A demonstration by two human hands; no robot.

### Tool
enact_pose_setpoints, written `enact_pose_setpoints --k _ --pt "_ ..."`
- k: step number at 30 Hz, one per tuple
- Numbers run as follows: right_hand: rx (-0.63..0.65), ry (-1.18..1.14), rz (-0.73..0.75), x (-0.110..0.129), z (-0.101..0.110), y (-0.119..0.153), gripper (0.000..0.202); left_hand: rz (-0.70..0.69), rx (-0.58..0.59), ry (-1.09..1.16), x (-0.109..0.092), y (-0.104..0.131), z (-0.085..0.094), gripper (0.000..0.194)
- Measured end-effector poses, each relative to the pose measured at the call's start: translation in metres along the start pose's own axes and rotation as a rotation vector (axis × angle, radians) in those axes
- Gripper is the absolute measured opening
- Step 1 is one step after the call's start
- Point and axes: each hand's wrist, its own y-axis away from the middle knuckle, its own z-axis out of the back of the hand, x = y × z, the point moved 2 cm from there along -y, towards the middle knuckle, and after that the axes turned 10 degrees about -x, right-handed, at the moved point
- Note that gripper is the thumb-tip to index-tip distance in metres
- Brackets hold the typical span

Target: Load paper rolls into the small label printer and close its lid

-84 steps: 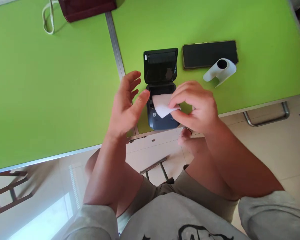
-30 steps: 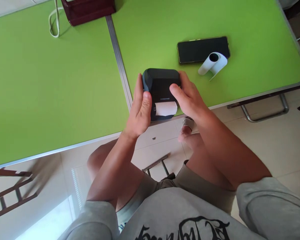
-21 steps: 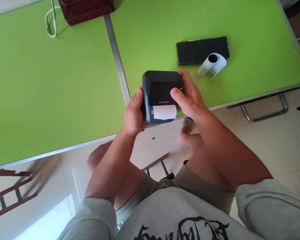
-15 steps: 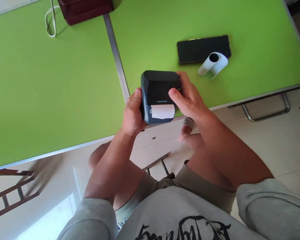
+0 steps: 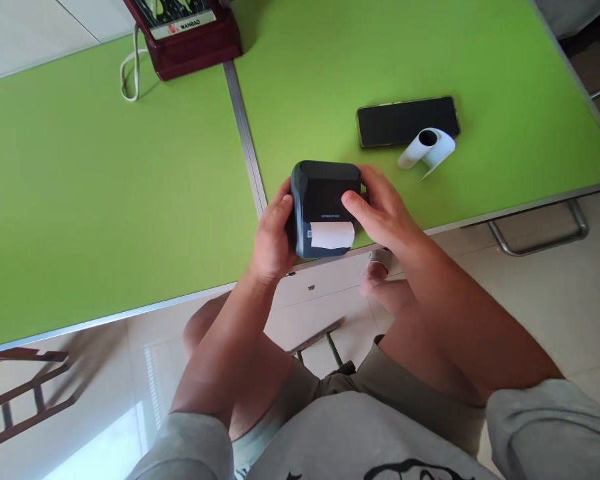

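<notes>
Between my two hands is a small dark label printer (image 5: 329,193), held over the front edge of the green table. A strip of white label paper (image 5: 333,235) sticks out of its slot on the side toward me. My left hand (image 5: 275,233) grips the printer's left side, thumb along the edge. On the opposite side my right hand (image 5: 380,203) holds it, with the thumb on the top cover and the other fingers partly hidden behind. Beyond the right hand lies a partly unrolled white paper roll (image 5: 414,152), overlapping a black phone (image 5: 405,121).
A metal seam (image 5: 243,127) crosses the green table (image 5: 105,193). At the back stands a dark red object (image 5: 195,50) marked WANBAO, with a white cord (image 5: 125,77). Metal table legs (image 5: 540,250) show below at right, and a stool (image 5: 30,400) at lower left.
The whole view has shifted, so the table and its things sit lower and more of the dark red object shows. Both hands keep their hold on the printer.
</notes>
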Motion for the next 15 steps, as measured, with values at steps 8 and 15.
enact_pose_setpoints --k 8,15 --pt "0.002 0.043 -0.123 0.001 -0.001 -0.006 0.061 -0.23 -0.06 -0.351 -0.006 -0.008 0.026 0.046" --pt "-0.06 0.084 -0.077 -0.003 -0.002 -0.011 0.057 -0.342 -0.062 -0.608 -0.022 0.016 0.03 0.051"
